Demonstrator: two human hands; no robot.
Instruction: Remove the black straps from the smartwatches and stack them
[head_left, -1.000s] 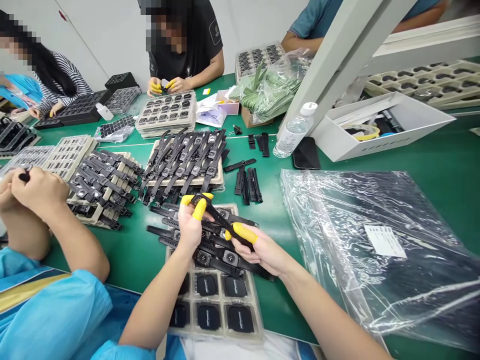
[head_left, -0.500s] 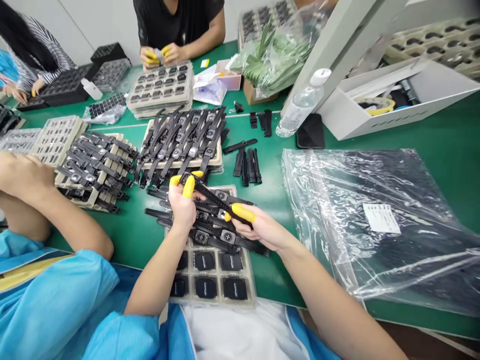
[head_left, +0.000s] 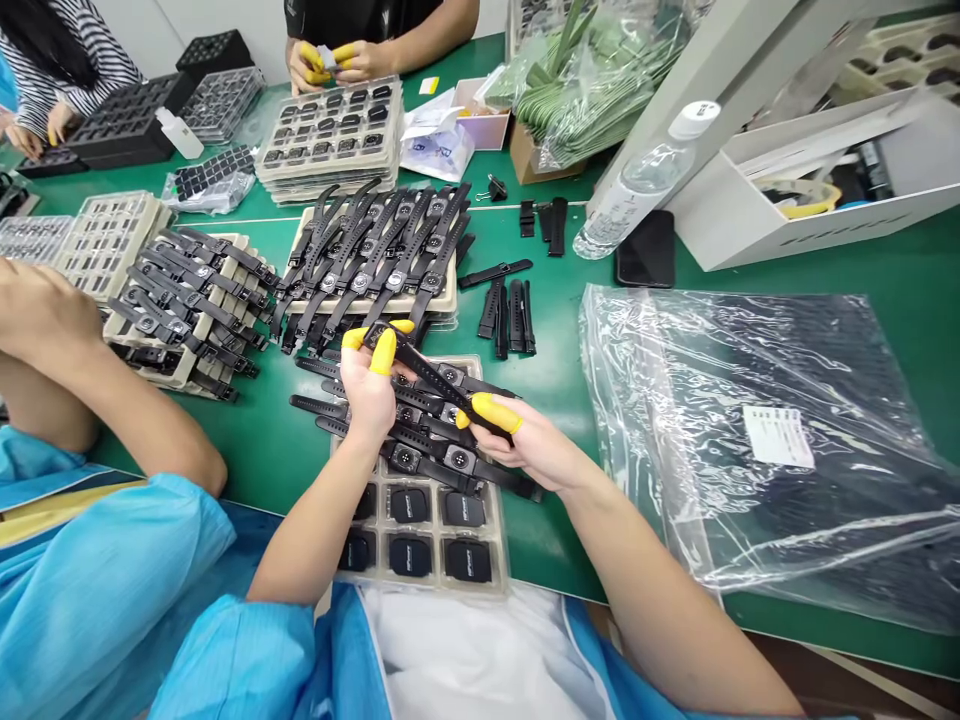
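As the head view has it, left hand (head_left: 367,390) grips the case end of a black watch (head_left: 431,378), thumb and fingers closed on it. Right hand (head_left: 536,442) pinches the strap at the other end. Strap runs nearly straight between the 2. Yellow finger cots (head_left: 383,352) on tips of both. Watch is held above the near tray (head_left: 437,532); places below are relative to that tray.

Far part of tray: several laid-out watches (head_left: 459,458), sensor backs up, straps overhanging the rim. Near part: 6 cells in 2 rows, square black pieces (head_left: 409,556) in them; leftmost 2 partly hidden by the left arm. Beyond tray: stack of trays topped with watches (head_left: 375,250). Left and beyond: 1 more watch stack (head_left: 196,300). Beyond, to the right: loose straps (head_left: 516,318). Right of tray: clear plastic bag (head_left: 675,450), white label (head_left: 780,436) on it. Past the bag: bottle (head_left: 637,190) just beside a phone (head_left: 652,250). Left of tray: neighbour's bent arm (head_left: 142,400). Tray sits on a green surface (head_left: 555,545).
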